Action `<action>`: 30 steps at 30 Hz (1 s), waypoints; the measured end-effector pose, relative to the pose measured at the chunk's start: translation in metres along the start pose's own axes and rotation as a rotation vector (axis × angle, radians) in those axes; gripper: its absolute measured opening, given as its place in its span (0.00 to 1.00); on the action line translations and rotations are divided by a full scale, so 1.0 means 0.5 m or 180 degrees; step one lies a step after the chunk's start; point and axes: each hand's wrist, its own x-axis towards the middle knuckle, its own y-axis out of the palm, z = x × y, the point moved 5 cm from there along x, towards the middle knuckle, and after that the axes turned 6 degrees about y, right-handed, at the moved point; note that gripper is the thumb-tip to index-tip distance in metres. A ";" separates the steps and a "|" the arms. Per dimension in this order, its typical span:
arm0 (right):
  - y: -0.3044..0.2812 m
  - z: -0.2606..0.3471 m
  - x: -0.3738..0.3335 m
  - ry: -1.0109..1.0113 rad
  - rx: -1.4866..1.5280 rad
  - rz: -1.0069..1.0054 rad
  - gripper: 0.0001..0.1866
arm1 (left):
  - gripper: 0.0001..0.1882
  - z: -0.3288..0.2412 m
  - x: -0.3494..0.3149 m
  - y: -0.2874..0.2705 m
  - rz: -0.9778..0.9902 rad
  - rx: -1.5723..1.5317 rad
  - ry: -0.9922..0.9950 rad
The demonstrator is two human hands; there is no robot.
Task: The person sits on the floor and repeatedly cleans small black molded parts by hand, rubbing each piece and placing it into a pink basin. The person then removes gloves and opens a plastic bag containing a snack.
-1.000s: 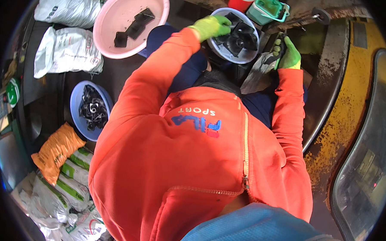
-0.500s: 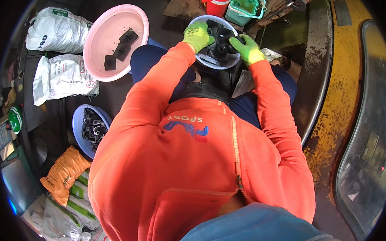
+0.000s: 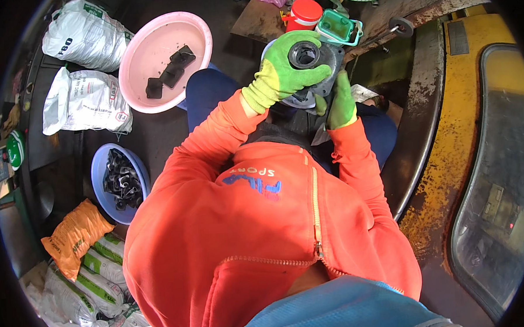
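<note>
My left hand point(image 3: 293, 68), in a green-yellow glove, grips a black part point(image 3: 330, 56) that has a square flange and a round hollow collar. Thumb and fingers wrap around the collar, whose opening faces up. My right hand point(image 3: 342, 101), gloved alike, is closed at the lower right edge of the same part, its thumb on the near side. Whether it also holds something thin and dark there, I cannot tell. Below the part, a pale blue-white basin point(image 3: 299, 102) shows between my knees, mostly hidden by my hands.
To the left are a pink basin point(image 3: 133, 64) with several black pieces point(image 3: 170, 75) and a blue basin point(image 3: 100, 176) full of black scraps. White sacks point(image 3: 87, 101) and an orange bag point(image 3: 78, 236) lie beyond. A red jug point(image 3: 304, 14), green container point(image 3: 335, 27) and rusty yellow machine point(image 3: 442, 150) stand ahead and right.
Both hands have come up and nearer from over the basin. A black part is now lifted out with its collar facing up; the left hand has shifted onto the collar.
</note>
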 end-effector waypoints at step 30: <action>0.044 -0.015 -0.091 -0.0493 -0.2734 0.1669 0.44 | 0.24 -0.104 0.000 0.089 0.3285 -0.2453 0.0522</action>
